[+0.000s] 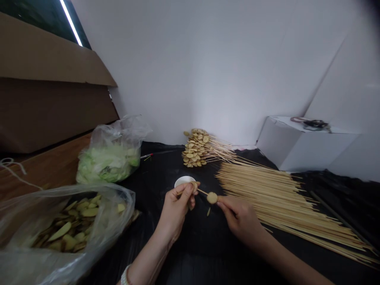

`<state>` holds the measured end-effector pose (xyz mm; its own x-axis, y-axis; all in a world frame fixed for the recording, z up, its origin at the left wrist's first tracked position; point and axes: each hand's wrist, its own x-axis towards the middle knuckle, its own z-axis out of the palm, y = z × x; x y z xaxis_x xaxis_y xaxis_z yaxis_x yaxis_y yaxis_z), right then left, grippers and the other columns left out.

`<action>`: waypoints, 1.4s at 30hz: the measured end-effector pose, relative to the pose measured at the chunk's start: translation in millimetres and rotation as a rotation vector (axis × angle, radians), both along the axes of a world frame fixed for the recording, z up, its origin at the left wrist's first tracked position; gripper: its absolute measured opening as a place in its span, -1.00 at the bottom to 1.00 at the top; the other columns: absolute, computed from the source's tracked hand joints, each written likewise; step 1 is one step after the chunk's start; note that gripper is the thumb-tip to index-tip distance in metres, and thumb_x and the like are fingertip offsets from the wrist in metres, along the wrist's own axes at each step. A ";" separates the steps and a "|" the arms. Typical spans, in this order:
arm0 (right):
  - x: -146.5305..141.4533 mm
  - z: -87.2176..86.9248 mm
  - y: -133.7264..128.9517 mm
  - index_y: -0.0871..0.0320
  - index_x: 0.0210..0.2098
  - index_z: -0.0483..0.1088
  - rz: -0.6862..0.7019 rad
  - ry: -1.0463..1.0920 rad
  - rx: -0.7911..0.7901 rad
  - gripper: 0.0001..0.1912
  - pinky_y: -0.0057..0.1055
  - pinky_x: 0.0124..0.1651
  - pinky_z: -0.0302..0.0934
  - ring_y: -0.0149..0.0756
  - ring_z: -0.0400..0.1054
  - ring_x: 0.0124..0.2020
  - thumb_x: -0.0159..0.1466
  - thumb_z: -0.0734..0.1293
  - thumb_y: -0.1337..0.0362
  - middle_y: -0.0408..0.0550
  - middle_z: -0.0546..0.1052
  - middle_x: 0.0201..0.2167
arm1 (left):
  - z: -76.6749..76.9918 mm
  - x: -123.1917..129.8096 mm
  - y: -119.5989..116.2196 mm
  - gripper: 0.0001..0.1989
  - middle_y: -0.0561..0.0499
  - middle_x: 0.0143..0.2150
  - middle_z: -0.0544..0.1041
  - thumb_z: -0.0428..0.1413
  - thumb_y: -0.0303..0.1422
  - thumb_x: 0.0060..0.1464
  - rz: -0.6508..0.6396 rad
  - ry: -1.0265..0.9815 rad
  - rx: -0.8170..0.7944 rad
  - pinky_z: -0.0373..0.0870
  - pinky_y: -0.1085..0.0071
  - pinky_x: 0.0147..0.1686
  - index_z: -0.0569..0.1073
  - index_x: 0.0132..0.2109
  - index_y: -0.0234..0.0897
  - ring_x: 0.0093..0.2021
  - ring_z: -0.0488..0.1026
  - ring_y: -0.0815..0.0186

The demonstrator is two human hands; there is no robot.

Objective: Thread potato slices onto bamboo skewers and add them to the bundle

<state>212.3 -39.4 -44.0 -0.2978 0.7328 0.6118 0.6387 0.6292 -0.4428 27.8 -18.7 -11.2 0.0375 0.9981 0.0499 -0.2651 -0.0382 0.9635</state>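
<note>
All bearings off the white bowl (181,181), as the person faces it. L hand (175,204): at bowl's near edge, fingers closed on a pale slice (194,187) & thin stick (202,191). R hand (239,213): nearer & R of bowl, fingertips pinched narrow at edge of round slice (212,198). That slice is btwn the hands, at stick's end; can't tell from where I stand if pierced. Loaded skewers (196,148) heaped beyond bowl, slightly R. Bare sticks (279,202) spread R of bowl. Open bag (108,237) w/ cut slices (69,225), near-L of bowl; veg bag (108,162), L & a bit beyond.
</note>
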 end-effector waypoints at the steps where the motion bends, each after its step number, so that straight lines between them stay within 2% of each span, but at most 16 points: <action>1: 1.2 -1.8 -0.5 0.17 -0.20 0.45 -0.034 -0.062 0.055 -0.73 -0.44 -0.33 0.21 -0.33 0.39 -0.42 0.32 0.12 0.38 -0.04 0.52 -0.44 | -0.8 0.2 0.1 -0.71 0.04 -0.54 0.36 0.19 -0.18 -0.04 0.001 0.002 0.011 0.11 0.51 -0.56 0.55 -0.36 -0.38 -0.57 0.19 0.48; 3: 2.7 -4.2 -1.8 0.21 -0.13 0.45 -0.117 -0.188 0.174 -0.70 -0.44 -0.40 0.17 -0.34 0.34 -0.49 0.31 0.11 0.42 -0.03 0.48 -0.51 | -3.0 0.2 0.3 -0.72 0.02 -0.51 0.38 0.18 -0.19 -0.02 0.003 0.032 0.039 0.12 0.51 -0.54 0.54 -0.36 -0.38 -0.55 0.21 0.48; 5: 2.2 -3.6 -2.8 0.23 -0.11 0.45 -0.158 -0.234 0.224 -0.68 -0.44 -0.43 0.14 -0.34 0.32 -0.52 0.30 0.10 0.43 -0.02 0.47 -0.53 | -5.2 0.0 0.4 -0.72 0.02 -0.48 0.39 0.17 -0.20 0.00 0.005 0.061 0.052 0.12 0.51 -0.53 0.54 -0.34 -0.38 -0.54 0.20 0.48; 7: 0.2 0.4 -3.2 0.21 -0.21 0.47 -0.104 -0.155 0.124 -0.69 -0.46 -0.43 0.15 -0.35 0.32 -0.51 0.31 0.10 0.40 -0.04 0.46 -0.53 | -6.3 0.1 0.6 -0.73 0.02 -0.48 0.39 0.17 -0.20 0.00 0.003 0.067 0.048 0.12 0.52 -0.53 0.54 -0.33 -0.37 -0.54 0.20 0.49; 10: -2.4 6.9 -2.7 0.15 -0.42 0.45 0.043 -0.009 -0.176 -0.66 -0.53 -0.52 0.13 -0.42 0.29 -0.59 0.34 0.11 0.31 -0.16 0.41 -0.64 | -6.2 0.3 0.9 -0.73 0.04 -0.50 0.37 0.18 -0.20 -0.01 -0.007 0.067 0.037 0.11 0.53 -0.54 0.55 -0.34 -0.38 -0.54 0.19 0.50; 11: -2.4 7.4 -2.4 0.15 -0.45 0.44 0.065 0.007 -0.220 -0.66 -0.55 -0.53 0.12 -0.43 0.28 -0.60 0.35 0.11 0.30 -0.17 0.39 -0.65 | -6.0 0.5 1.1 -0.73 0.04 -0.50 0.38 0.18 -0.21 -0.01 -0.010 0.069 0.036 0.10 0.53 -0.54 0.55 -0.33 -0.38 -0.54 0.18 0.50; 12: -1.9 6.7 -2.1 0.15 -0.43 0.45 0.058 0.002 -0.204 -0.67 -0.55 -0.51 0.13 -0.43 0.29 -0.59 0.34 0.12 0.31 -0.17 0.40 -0.64 | -5.7 0.6 1.2 -0.73 0.04 -0.50 0.38 0.18 -0.21 -0.01 -0.013 0.069 0.036 0.10 0.53 -0.54 0.55 -0.33 -0.38 -0.54 0.18 0.50; 16: 0.5 -1.2 -2.2 0.24 -0.19 0.47 -0.094 -0.110 0.118 -0.70 -0.47 -0.40 0.15 -0.35 0.33 -0.49 0.30 0.11 0.39 -0.02 0.47 -0.51 | -5.8 1.6 0.4 -0.73 0.04 -0.49 0.38 0.18 -0.21 -0.01 -0.016 0.044 0.012 0.09 0.53 -0.53 0.54 -0.34 -0.39 -0.54 0.16 0.51; 17: 0.3 -1.9 -2.5 0.24 -0.18 0.47 -0.098 -0.109 0.124 -0.69 -0.47 -0.41 0.14 -0.35 0.32 -0.50 0.30 0.11 0.39 -0.02 0.47 -0.52 | -6.4 2.2 -0.2 -0.73 0.04 -0.49 0.38 0.18 -0.21 -0.01 -0.014 0.044 0.007 0.09 0.53 -0.53 0.53 -0.35 -0.39 -0.54 0.16 0.50; 21: -5.2 5.9 -3.6 0.16 -0.36 0.47 0.068 0.047 -0.201 -0.71 -0.53 -0.47 0.13 -0.41 0.33 -0.54 0.33 0.13 0.32 -0.14 0.46 -0.58 | -12.1 6.3 -3.7 -0.74 0.04 -0.49 0.38 0.17 -0.21 0.01 -0.055 0.129 0.037 0.10 0.52 -0.52 0.53 -0.37 -0.38 -0.52 0.19 0.48; 23: -7.9 11.8 -3.7 0.14 -0.38 0.46 0.111 0.090 -0.267 -0.72 -0.52 -0.41 0.15 -0.40 0.35 -0.49 0.33 0.14 0.31 -0.14 0.48 -0.55 | -15.2 8.9 -5.0 -0.74 0.04 -0.50 0.38 0.15 -0.21 0.02 -0.082 0.161 0.047 0.12 0.51 -0.50 0.54 -0.37 -0.37 -0.51 0.20 0.46; 26: -8.8 15.9 -3.6 0.15 -0.35 0.45 0.104 0.092 -0.211 -0.74 -0.49 -0.31 0.18 -0.36 0.39 -0.40 0.32 0.14 0.35 -0.10 0.50 -0.47 | -16.6 12.1 -5.7 -0.73 0.03 -0.49 0.40 0.15 -0.20 0.03 -0.080 0.155 0.029 0.12 0.51 -0.49 0.55 -0.33 -0.36 -0.50 0.19 0.46; 30: -6.4 10.7 -3.9 0.14 -0.31 0.44 0.078 0.057 -0.137 -0.76 -0.48 -0.30 0.18 -0.35 0.40 -0.37 0.32 0.14 0.37 -0.08 0.53 -0.41 | -16.2 13.0 -5.0 -0.71 0.01 -0.45 0.44 0.17 -0.18 -0.01 -0.085 0.130 -0.017 0.10 0.52 -0.52 0.55 -0.35 -0.37 -0.52 0.17 0.48; 36: -6.6 -2.1 -5.2 0.23 -0.26 0.43 -0.074 -0.188 0.077 -0.71 -0.41 -0.38 0.16 -0.29 0.34 -0.47 0.32 0.08 0.42 -0.01 0.47 -0.49 | -19.7 13.0 -3.9 -0.69 0.06 -0.54 0.38 0.18 -0.18 -0.01 -0.053 0.131 -0.016 0.10 0.54 -0.51 0.49 -0.50 -0.37 -0.53 0.17 0.49; 40: -5.9 0.6 -3.2 0.20 -0.28 0.43 -0.060 -0.088 0.029 -0.73 -0.44 -0.30 0.17 -0.31 0.38 -0.39 0.32 0.10 0.40 -0.02 0.50 -0.43 | -15.9 17.8 -7.0 -0.70 0.06 -0.54 0.39 0.21 -0.20 -0.03 -0.088 -0.028 -0.090 0.12 0.58 -0.54 0.48 -0.49 -0.39 -0.57 0.19 0.53; 42: -3.2 5.7 -0.8 0.18 -0.30 0.42 -0.069 0.006 -0.012 -0.75 -0.44 -0.27 0.17 -0.32 0.39 -0.35 0.32 0.11 0.37 -0.04 0.51 -0.41 | -12.7 19.9 -9.6 -0.69 0.04 -0.52 0.40 0.19 -0.18 -0.01 -0.143 -0.194 -0.246 0.15 0.60 -0.57 0.50 -0.42 -0.41 -0.58 0.22 0.54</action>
